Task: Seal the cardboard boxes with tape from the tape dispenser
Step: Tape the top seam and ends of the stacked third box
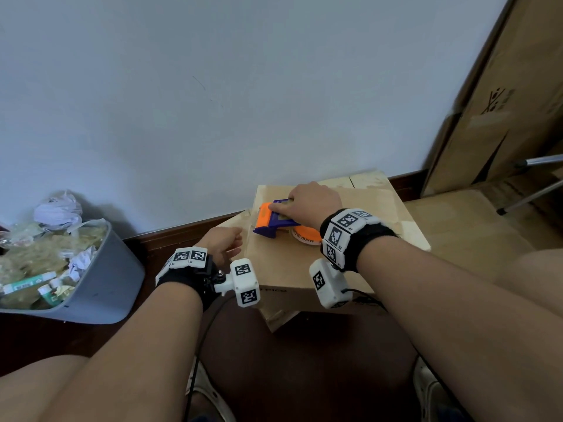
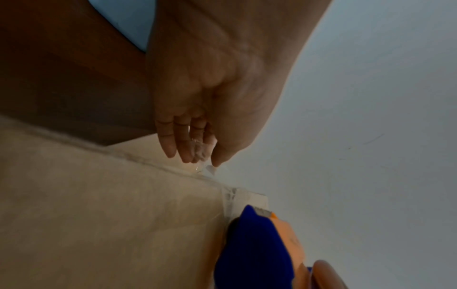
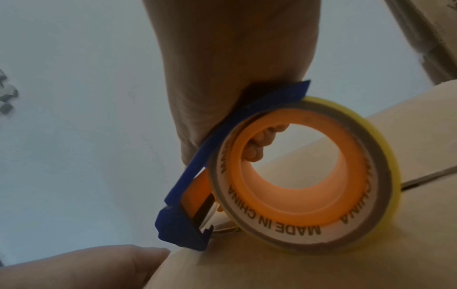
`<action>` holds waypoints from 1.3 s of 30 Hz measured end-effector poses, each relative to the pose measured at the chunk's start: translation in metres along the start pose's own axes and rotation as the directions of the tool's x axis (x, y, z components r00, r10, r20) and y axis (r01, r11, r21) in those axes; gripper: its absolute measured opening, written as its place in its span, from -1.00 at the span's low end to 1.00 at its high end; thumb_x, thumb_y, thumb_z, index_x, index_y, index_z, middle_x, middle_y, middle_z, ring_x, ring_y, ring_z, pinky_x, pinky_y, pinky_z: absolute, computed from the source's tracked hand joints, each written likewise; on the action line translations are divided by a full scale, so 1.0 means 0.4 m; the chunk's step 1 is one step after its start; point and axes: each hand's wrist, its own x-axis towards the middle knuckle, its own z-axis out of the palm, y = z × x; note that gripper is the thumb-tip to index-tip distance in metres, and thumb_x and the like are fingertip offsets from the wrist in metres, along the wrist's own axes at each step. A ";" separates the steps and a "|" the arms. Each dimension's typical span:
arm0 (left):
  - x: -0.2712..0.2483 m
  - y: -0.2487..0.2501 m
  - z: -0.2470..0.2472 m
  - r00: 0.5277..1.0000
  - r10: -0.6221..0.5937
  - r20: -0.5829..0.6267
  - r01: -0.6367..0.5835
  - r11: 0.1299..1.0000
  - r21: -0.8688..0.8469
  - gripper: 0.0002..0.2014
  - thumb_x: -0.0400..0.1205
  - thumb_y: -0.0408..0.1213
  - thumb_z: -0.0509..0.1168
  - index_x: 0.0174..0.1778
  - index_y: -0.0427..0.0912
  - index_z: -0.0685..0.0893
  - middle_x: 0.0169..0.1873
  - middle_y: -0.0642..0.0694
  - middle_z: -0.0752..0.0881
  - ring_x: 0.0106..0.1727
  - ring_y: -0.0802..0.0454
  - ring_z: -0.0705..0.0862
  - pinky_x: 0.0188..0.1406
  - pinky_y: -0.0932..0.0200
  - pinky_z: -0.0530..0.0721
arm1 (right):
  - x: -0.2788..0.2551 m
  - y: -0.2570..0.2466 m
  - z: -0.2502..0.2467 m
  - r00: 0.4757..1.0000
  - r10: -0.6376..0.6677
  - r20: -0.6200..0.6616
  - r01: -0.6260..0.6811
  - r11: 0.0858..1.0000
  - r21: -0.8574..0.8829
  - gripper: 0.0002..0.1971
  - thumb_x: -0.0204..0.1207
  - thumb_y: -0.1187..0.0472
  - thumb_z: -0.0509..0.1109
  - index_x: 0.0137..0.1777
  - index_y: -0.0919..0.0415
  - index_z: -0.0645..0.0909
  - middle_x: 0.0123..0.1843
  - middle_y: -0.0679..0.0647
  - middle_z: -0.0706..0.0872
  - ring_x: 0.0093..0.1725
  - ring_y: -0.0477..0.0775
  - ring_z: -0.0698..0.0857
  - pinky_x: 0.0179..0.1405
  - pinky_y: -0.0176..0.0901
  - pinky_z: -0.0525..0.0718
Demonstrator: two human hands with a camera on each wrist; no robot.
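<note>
Pale wall (image 1: 213,86), full grey bin (image 1: 100,281) left, leaning cartons (image 1: 502,102) right

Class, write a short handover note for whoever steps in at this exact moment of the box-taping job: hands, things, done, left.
Right hand: grips the tape dispenser, pressed onto the box top near its left edge.
Left hand: at the box's left edge, fingers loosely curled beside the clear tape end; whether they pinch it is unclear.
Done: tape reaches over that edge.
Left: probably cut the tape and smooth it down.

blue-orange tape dispenser (image 1: 275,219) rests on closed cardboard box (image 1: 304,269).
</note>
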 end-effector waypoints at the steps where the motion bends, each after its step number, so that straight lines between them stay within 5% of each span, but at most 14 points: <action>1: 0.001 -0.003 0.002 0.999 -0.024 0.029 0.024 1.000 0.003 -0.91 0.63 -0.26 0.33 -0.06 -0.21 0.66 -0.11 -0.10 0.67 -0.03 -0.01 0.63 0.13 0.09 0.67 | 0.001 0.000 0.001 1.000 0.000 -0.003 0.000 1.000 -0.003 -0.36 0.46 -0.48 0.13 -0.24 0.12 0.66 -0.35 0.00 0.58 -0.23 0.11 0.64 -0.28 -0.17 0.49; 3: -0.003 -0.008 0.013 0.997 -0.038 0.073 0.036 0.999 0.026 -0.88 0.64 -0.24 0.33 -0.03 -0.21 0.68 -0.11 -0.12 0.69 -0.03 -0.04 0.66 0.15 0.01 0.69 | 0.002 -0.001 0.003 1.000 -0.002 -0.006 0.002 1.000 -0.010 -0.37 0.46 -0.48 0.12 -0.24 0.11 0.65 -0.36 0.00 0.55 -0.23 0.11 0.62 -0.27 -0.16 0.48; 6: -0.016 -0.011 0.031 0.997 0.011 0.070 -0.026 0.974 0.223 -0.79 0.72 -0.22 0.15 -0.23 -0.07 0.53 -0.28 -0.06 0.58 -0.30 0.04 0.58 -0.25 0.12 0.67 | 0.003 -0.004 0.005 1.000 0.002 -0.006 -0.002 1.000 -0.015 -0.37 0.46 -0.48 0.12 -0.24 0.11 0.65 -0.37 0.00 0.54 -0.22 0.11 0.61 -0.25 -0.16 0.48; 12: -0.036 0.002 0.038 0.999 0.032 0.038 -0.045 0.898 0.437 -0.68 0.77 -0.21 0.05 -0.34 -0.08 0.39 -0.35 -0.05 0.47 -0.39 0.06 0.50 -0.41 0.19 0.57 | -0.002 -0.013 0.005 1.000 -0.008 -0.001 0.008 0.999 -0.040 -0.39 0.48 -0.47 0.12 -0.23 0.10 0.61 -0.34 0.02 0.53 -0.20 0.11 0.59 -0.23 -0.15 0.47; 17: -0.037 -0.011 0.022 0.999 0.040 -0.004 -0.030 0.806 0.591 -0.64 0.76 -0.36 0.05 -0.40 -0.10 0.30 -0.38 -0.06 0.40 -0.35 0.01 0.46 -0.26 0.16 0.59 | -0.005 -0.022 0.006 1.000 -0.002 -0.009 0.002 0.999 -0.050 -0.42 0.47 -0.46 0.13 -0.24 0.09 0.57 -0.25 0.04 0.56 -0.12 0.13 0.63 -0.22 -0.16 0.45; 19: -0.032 -0.017 0.016 0.994 0.108 -0.027 -0.070 0.795 0.602 -0.64 0.73 -0.35 0.09 -0.42 -0.08 0.33 -0.32 -0.12 0.49 -0.18 -0.07 0.51 -0.04 0.07 0.61 | -0.005 -0.021 0.004 1.000 -0.001 -0.006 0.000 0.999 -0.045 -0.42 0.47 -0.46 0.13 -0.23 0.09 0.56 -0.23 0.05 0.57 -0.07 0.13 0.66 -0.22 -0.15 0.45; 21: -0.037 -0.013 0.016 0.987 0.163 -0.011 -0.130 0.825 0.550 -0.68 0.70 -0.32 0.13 -0.41 -0.07 0.41 -0.22 -0.17 0.57 -0.20 -0.06 0.56 -0.04 0.02 0.67 | -0.004 -0.021 0.004 1.000 0.000 -0.002 0.000 0.999 -0.040 -0.42 0.47 -0.46 0.14 -0.23 0.10 0.55 -0.22 0.05 0.58 -0.05 0.14 0.68 -0.21 -0.15 0.46; 23: -0.054 -0.011 0.023 0.984 0.173 0.052 -0.179 0.896 0.407 -0.72 0.68 -0.22 0.13 -0.36 -0.13 0.53 -0.29 -0.16 0.62 -0.34 0.01 0.57 -0.22 0.11 0.65 | -0.003 -0.022 0.002 1.000 -0.001 0.006 0.001 0.999 -0.041 -0.42 0.47 -0.45 0.14 -0.21 0.10 0.55 -0.17 0.08 0.63 -0.03 0.15 0.68 -0.20 -0.15 0.46; 27: -0.070 -0.012 0.042 0.976 0.120 0.180 -0.146 0.979 0.139 -0.44 0.64 0.22 0.04 0.14 -0.16 0.70 0.04 -0.28 0.78 0.11 -0.22 0.74 0.23 -0.24 0.65 | -0.001 -0.027 0.002 1.000 -0.012 0.004 0.012 0.998 -0.055 -0.42 0.47 -0.46 0.14 -0.19 0.10 0.55 -0.03 0.12 0.72 0.03 0.18 0.69 -0.16 -0.14 0.49; 30: -0.082 -0.017 0.054 0.983 0.085 0.160 -0.104 0.988 0.114 -0.30 0.60 0.35 -0.02 0.19 -0.18 0.68 0.07 -0.30 0.77 0.12 -0.25 0.75 0.25 -0.28 0.64 | -0.005 -0.030 0.000 1.000 -0.021 -0.001 0.021 0.998 -0.060 -0.43 0.49 -0.45 0.13 -0.16 0.09 0.57 0.00 0.13 0.73 0.05 0.18 0.70 -0.16 -0.14 0.47; 34: -0.115 -0.014 0.068 0.990 0.060 0.126 -0.075 0.990 0.122 -0.40 0.69 0.27 -0.02 -0.03 -0.21 0.65 -0.08 -0.25 0.76 -0.03 -0.19 0.75 0.09 -0.09 0.71 | -0.005 -0.030 -0.002 1.000 -0.022 0.005 0.022 0.999 -0.049 -0.44 0.56 -0.35 0.11 -0.06 0.15 0.65 0.03 0.15 0.73 0.08 0.19 0.69 -0.13 -0.12 0.47; 39: -0.077 -0.027 0.056 0.991 0.072 0.117 -0.102 0.955 0.277 -0.39 0.75 0.14 -0.06 0.42 -0.30 0.51 0.33 -0.35 0.61 0.34 -0.32 0.60 0.27 -0.05 0.60 | 0.002 -0.023 -0.007 0.999 0.021 0.031 -0.024 0.995 0.098 -0.59 0.63 -0.05 0.09 0.22 0.25 0.52 0.18 0.25 0.67 0.16 0.28 0.64 -0.01 -0.03 0.50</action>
